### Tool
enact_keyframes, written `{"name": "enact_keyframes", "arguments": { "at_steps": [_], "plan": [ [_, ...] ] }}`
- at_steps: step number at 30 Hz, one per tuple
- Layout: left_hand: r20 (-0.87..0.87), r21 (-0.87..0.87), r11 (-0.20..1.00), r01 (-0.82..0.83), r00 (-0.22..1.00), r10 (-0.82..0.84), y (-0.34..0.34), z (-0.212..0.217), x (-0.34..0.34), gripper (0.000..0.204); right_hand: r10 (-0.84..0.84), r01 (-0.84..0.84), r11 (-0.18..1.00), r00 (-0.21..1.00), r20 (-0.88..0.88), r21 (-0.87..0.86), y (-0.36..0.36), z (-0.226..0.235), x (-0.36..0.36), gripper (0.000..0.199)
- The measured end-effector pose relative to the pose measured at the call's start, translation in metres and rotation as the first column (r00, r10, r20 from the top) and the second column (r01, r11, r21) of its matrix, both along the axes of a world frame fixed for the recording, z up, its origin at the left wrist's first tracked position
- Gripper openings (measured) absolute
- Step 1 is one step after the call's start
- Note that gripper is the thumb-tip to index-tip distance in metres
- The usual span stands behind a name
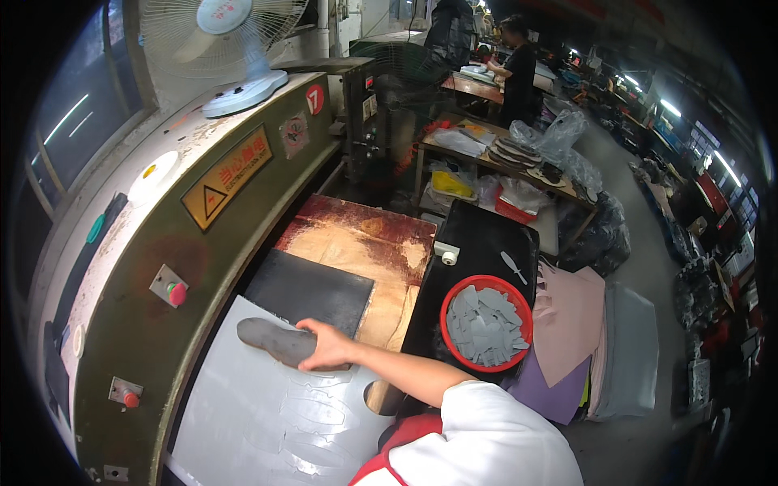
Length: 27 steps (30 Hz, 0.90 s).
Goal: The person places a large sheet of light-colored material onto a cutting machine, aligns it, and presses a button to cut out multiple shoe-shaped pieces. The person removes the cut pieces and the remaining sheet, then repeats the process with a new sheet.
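My right hand (pixel 331 347) reaches in from the lower right, its thumb and fingers closed round the near end of a dark grey sole-shaped piece (pixel 275 338). Whether that piece is a cutting die or a stack of cut soles, I cannot make out. It is over the upper part of a light grey sheet (pixel 235 405), which has several sole-shaped outlines below the hand and a gap at its right edge. Beyond lies a dark flat board (pixel 304 287) on a worn brown board (pixel 356 235). My left hand is out of view.
A long green machine beam (pixel 203 251) with red buttons runs along the left, bearing a fan (pixel 231 49). To the right, a red basket (pixel 486 322) of grey scraps and a knife (pixel 513 267) rest on a black table. Sheets (pixel 567 324) lie beyond; a person (pixel 519 69) stands farther back.
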<state>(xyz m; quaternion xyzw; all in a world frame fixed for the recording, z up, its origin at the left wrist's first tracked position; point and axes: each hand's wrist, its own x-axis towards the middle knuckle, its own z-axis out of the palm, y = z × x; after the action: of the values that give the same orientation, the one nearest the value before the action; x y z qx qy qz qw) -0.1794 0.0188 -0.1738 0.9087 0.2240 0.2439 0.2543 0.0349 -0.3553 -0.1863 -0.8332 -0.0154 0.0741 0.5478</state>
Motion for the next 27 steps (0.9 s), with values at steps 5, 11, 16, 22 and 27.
{"name": "enact_keyframes", "arguments": {
  "at_steps": [5,11,16,22,27],
  "plan": [
    [-0.135,-0.212,0.854,0.476,0.851,-0.508,-0.096,-0.008,0.081,0.024,-0.161,0.243,0.931,0.942,0.293,-0.273,-0.078,-0.012,-0.014,0.083],
    [-0.036,0.039,0.468,0.883,0.469,-0.882,-0.196,-0.032,0.145,0.035,0.1,0.279,0.666,0.886,0.452,-0.692,-0.128,-0.017,-0.053,0.086],
    [-0.149,-0.06,0.337,0.94,0.325,-0.934,-0.244,-0.028,0.142,0.053,0.099,-0.187,0.835,0.976,-0.194,-0.517,-0.097,-0.018,-0.1,0.08],
    [-0.201,-0.14,0.28,0.95,0.25,-0.947,-0.247,-0.022,0.124,0.067,0.308,0.073,0.684,0.873,-0.378,0.726,-0.096,-0.038,-0.099,0.069],
    [-0.218,-0.063,0.25,0.966,0.231,-0.948,-0.242,-0.033,0.132,0.062,0.159,0.151,0.726,0.912,-0.378,0.671,-0.089,-0.028,-0.108,0.065]
  ]
}}
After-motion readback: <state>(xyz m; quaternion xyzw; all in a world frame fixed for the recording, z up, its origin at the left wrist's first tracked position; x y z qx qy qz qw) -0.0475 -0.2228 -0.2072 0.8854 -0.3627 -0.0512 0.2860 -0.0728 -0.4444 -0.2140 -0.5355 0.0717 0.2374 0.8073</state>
